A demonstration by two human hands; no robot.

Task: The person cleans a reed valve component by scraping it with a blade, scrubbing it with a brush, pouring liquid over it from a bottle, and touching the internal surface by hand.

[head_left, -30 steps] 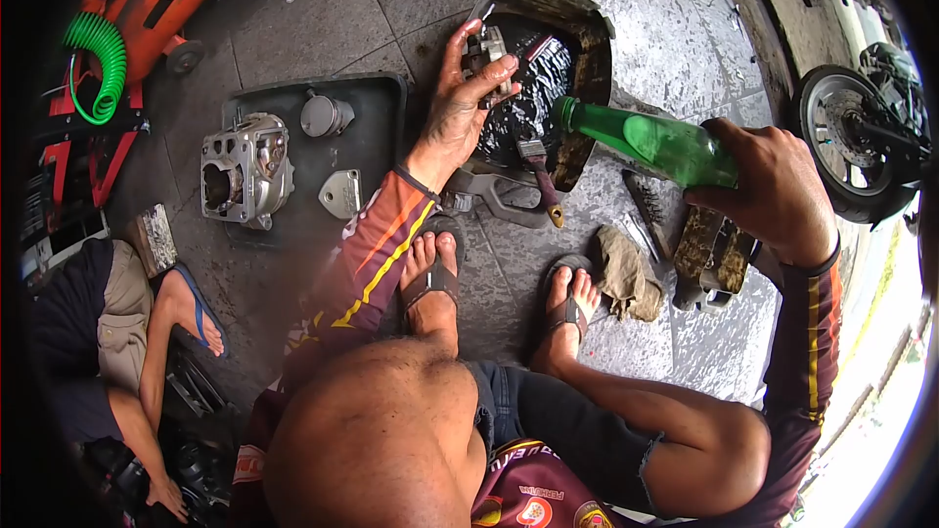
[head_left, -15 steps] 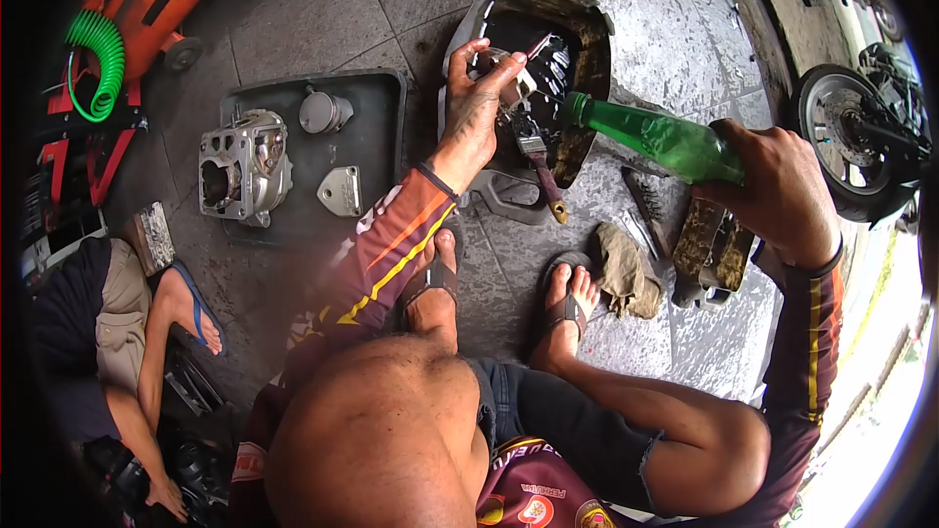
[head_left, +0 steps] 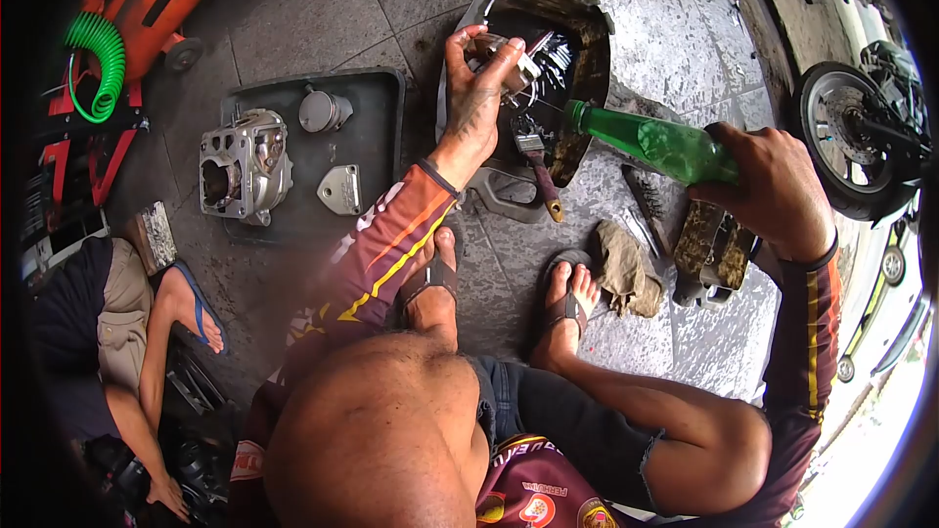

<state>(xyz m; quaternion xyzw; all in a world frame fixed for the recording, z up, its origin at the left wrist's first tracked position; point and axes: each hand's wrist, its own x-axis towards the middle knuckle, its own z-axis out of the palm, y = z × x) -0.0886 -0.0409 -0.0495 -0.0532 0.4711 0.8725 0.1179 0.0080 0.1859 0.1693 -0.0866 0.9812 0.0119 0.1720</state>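
My left hand (head_left: 474,98) grips a small metal part (head_left: 518,73) between thumb and fingers, over a dark basin (head_left: 594,34) with wet, shiny liquid in it. My right hand (head_left: 778,181) is wrapped round a green bottle (head_left: 655,142), tilted with its mouth toward the metal part. A thin stream seems to run between the mouth and the part. Below the part, a brush (head_left: 538,171) leans on the basin's near edge, bristles inside. To the left, a grey tray (head_left: 377,127) holds an engine block (head_left: 245,168), a piston (head_left: 323,112) and a flat metal cover (head_left: 341,191).
A rag (head_left: 626,269) lies by my right foot, near a dirty metal piece (head_left: 712,254) and a thin dark tool (head_left: 646,205). Another person's hand (head_left: 168,497) shows at lower left. A green coiled hose (head_left: 98,68) and orange equipment stand upper left, a motorcycle wheel (head_left: 843,132) far right.
My left hand has shifted slightly and turned the metal part over the basin. The bottle has stayed tilted in my right hand, moving only a little.
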